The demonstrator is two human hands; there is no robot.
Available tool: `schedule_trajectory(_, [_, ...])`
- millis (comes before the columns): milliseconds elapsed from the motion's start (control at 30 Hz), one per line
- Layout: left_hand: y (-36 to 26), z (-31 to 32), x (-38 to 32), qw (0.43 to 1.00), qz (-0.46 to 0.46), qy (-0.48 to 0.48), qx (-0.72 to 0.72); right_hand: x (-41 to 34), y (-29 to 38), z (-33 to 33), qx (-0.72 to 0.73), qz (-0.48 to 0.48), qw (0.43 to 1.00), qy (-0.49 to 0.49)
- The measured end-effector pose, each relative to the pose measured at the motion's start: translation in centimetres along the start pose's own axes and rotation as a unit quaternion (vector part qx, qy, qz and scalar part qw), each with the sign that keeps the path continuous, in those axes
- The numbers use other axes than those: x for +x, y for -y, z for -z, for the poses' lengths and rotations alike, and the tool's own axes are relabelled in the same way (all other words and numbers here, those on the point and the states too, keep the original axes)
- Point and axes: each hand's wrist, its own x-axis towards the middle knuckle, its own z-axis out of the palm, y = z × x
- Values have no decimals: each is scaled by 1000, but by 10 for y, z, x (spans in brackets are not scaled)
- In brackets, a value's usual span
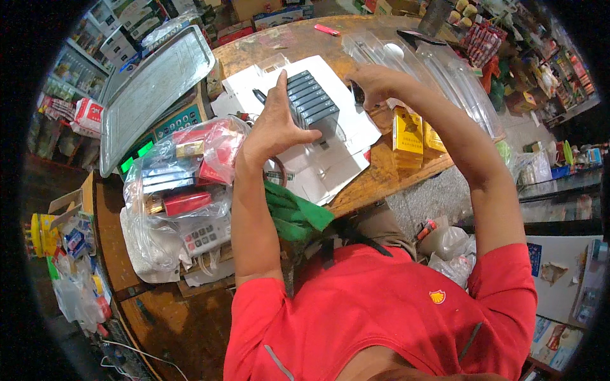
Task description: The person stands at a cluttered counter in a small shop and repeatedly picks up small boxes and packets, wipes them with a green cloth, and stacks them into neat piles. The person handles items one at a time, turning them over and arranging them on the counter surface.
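Several slim dark boxes [312, 97] stand packed in a row on white paper sheets [333, 71]. Along their left side is my left hand [274, 116], thumb and fingers spread wide around that edge; whether it presses on them is unclear. A black pen or marker [259, 95] pokes out behind its fingers. My right hand [374, 85] hovers at the paper's right edge, fingers curled downward. Something dark shows under those fingers, too hidden to identify. Yellow boxes [408, 138] stand on the wooden table [391, 171] below my right forearm.
At left are a scale with a metal tray [159, 95], a clear plastic bag [186, 166] of packets and a white calculator [207, 234]. Green cloth [295, 209] hangs over the near edge. Clear plastic trays [457, 90] lie right; a pink lighter [327, 30] lies far back.
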Motion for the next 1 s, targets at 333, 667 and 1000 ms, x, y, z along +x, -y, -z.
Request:
schedule_trajectory(333, [-3,3,0,999,12,13,-29,-31,-6,16,544,7,830,-125])
schedule_trajectory(667, [-3,2,1,999,17,16,-31,-18,15,-8,518,-44,854,-26])
schedule_trajectory(1000, [-5,4,0,999,28,19,-22,-27,20,13,447,41,890,-81])
